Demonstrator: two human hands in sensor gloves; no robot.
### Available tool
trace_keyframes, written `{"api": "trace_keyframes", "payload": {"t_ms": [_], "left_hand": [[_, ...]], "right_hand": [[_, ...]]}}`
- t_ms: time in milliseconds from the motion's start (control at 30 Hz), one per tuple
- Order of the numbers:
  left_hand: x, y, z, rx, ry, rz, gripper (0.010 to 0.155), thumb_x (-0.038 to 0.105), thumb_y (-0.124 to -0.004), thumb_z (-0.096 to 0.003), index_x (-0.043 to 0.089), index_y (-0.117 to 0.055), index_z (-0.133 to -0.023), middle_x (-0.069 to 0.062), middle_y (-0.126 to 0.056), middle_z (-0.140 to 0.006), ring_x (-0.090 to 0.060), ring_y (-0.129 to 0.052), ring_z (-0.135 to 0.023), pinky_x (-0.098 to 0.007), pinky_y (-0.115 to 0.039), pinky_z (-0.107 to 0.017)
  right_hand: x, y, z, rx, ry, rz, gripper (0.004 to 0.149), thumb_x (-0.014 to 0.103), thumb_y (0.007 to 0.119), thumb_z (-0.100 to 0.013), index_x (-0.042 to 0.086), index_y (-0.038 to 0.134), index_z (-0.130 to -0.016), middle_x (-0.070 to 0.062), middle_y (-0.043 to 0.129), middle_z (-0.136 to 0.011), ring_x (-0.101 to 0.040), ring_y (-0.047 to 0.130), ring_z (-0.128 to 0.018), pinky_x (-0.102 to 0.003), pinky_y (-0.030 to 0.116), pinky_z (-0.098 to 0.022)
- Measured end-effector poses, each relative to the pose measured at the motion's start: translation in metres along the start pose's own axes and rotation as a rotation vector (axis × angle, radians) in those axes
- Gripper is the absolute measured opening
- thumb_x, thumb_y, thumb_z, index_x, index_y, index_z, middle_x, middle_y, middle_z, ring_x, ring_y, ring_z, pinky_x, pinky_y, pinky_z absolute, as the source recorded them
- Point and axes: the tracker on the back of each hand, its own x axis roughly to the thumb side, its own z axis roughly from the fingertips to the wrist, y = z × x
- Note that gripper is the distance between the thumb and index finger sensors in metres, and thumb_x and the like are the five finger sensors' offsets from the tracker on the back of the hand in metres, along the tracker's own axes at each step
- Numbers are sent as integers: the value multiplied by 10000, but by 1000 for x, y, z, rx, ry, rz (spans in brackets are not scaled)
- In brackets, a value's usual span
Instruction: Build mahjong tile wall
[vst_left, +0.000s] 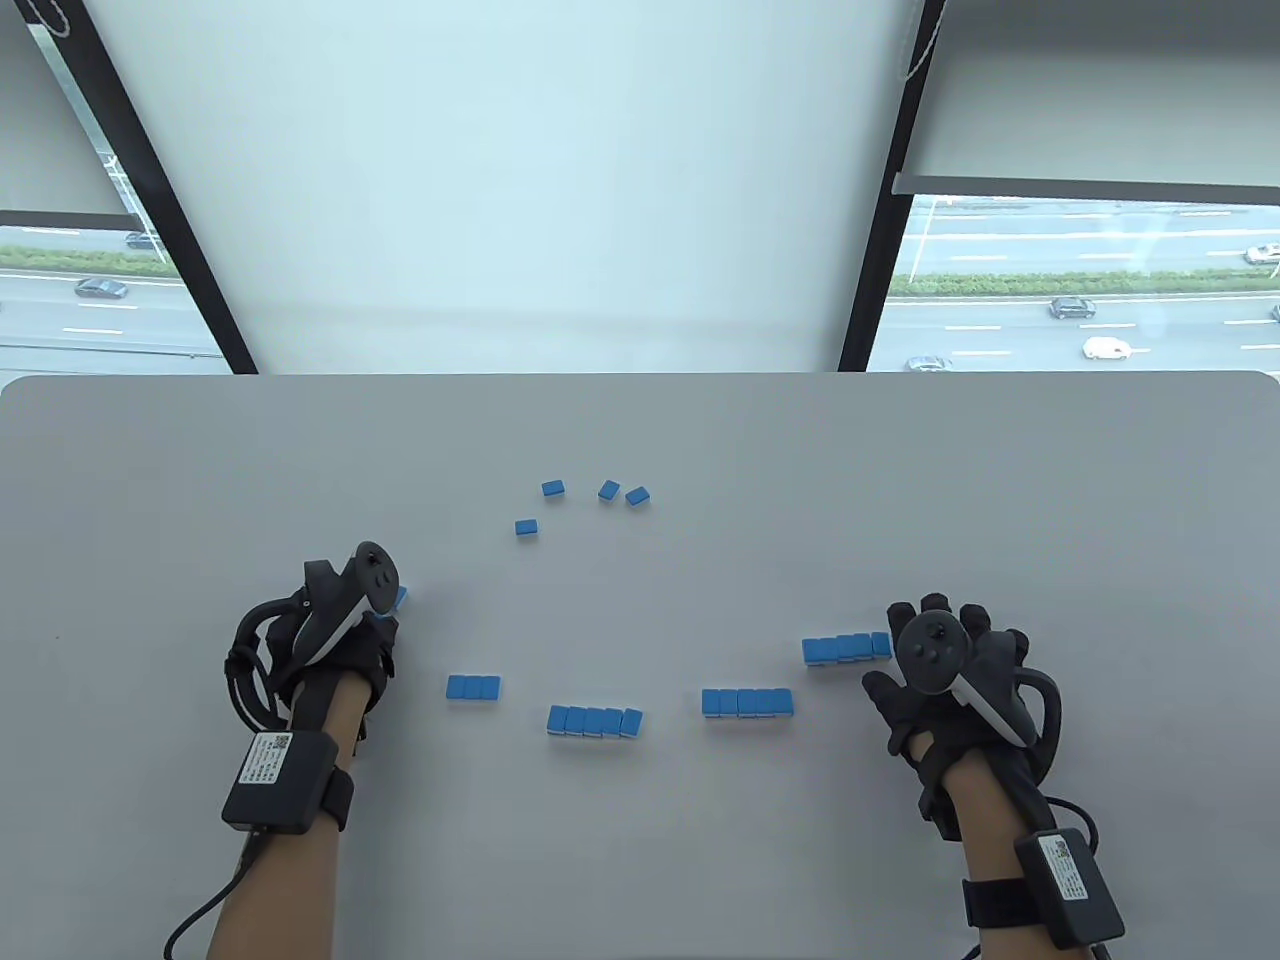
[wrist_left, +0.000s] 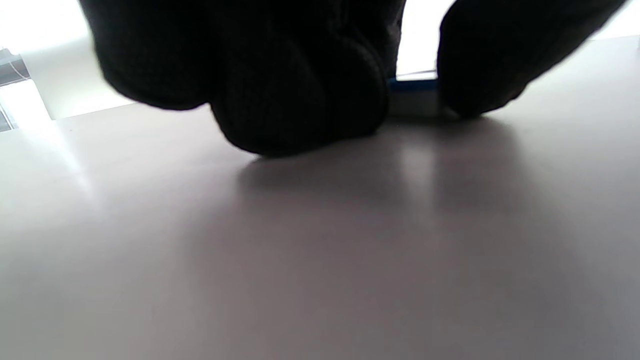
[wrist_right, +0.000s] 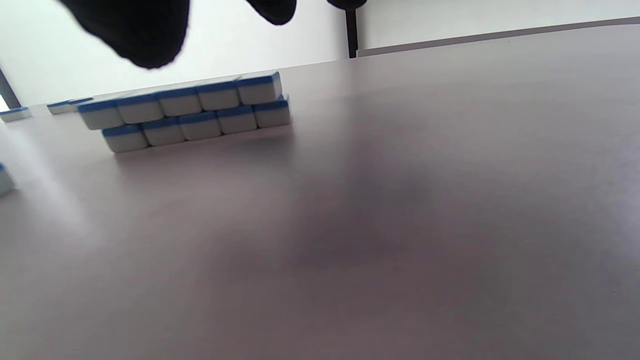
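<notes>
Blue-backed mahjong tiles lie on the grey table (vst_left: 640, 830). My left hand (vst_left: 385, 612) pinches a single tile (wrist_left: 414, 97) between fingers and thumb; the tile rests on the table and only its corner peeks out in the table view (vst_left: 402, 597). My right hand (vst_left: 908, 648) is open with fingers spread, empty, just right of a two-layer stacked row (vst_left: 845, 648). That stack also shows in the right wrist view (wrist_right: 185, 112), below my fingertips (wrist_right: 135, 30), which do not touch it.
Single-layer rows lie along the front: three tiles (vst_left: 472, 687), a middle row (vst_left: 595, 721) and another row (vst_left: 747, 702). Several loose tiles (vst_left: 609, 490) lie farther back near the centre. Windows stand beyond the table's far edge (vst_left: 640, 376).
</notes>
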Motion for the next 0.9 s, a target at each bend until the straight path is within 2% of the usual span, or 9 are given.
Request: {"api": "trace_keyframes", "payload": {"t_ms": [200,367,467,567,767,900], "left_hand": [[-11,1,10,-23,-42,21,620,570,-843,-379,201,-815,-876,86,-992,-633,-165,-1030,-492,-478,-869,-463],[-21,24,32,71,-118,38,614,553,-854,-375,193,-817,-871,131,-978,-564,-129,-1033,-435,-464,-888,-431],[-20,39,49,110,-219,76,612,545,-861,-372,197,-817,-873,137,-973,-531,-120,-1026,-411,-463,-888,-426],[-16,45,64,108,-327,105,606,532,-870,-371,218,-808,-886,138,-970,-538,-131,-1017,-434,-474,-871,-454],[-3,32,82,159,-422,90,598,559,-877,-354,288,-819,-884,140,-994,-631,-153,-1026,-535,-478,-858,-513],[12,15,81,89,-451,54,592,565,-873,-357,312,-816,-888,135,-991,-676,-168,-1017,-584,-486,-845,-538]], "right_hand": [[0,0,0,2,-5,-6,776,585,708,-410,318,365,-1053,-20,236,-1132,-427,190,-999,-655,125,-636],[1,0,0,-4,-12,-11,774,586,707,-411,319,365,-1053,-19,234,-1132,-427,189,-999,-654,126,-636],[2,-2,2,-11,-17,-14,774,586,707,-411,320,365,-1052,-19,234,-1132,-427,189,-1000,-655,126,-636],[2,-2,2,-12,-20,-19,774,586,708,-411,319,365,-1052,-18,235,-1132,-427,189,-1000,-655,127,-636],[3,-1,2,-8,-23,-19,775,587,707,-411,318,365,-1053,-19,234,-1132,-427,190,-1000,-655,127,-636],[3,-1,2,-6,-20,-18,776,586,708,-410,319,364,-1052,-19,235,-1132,-428,192,-999,-655,128,-636]]}}
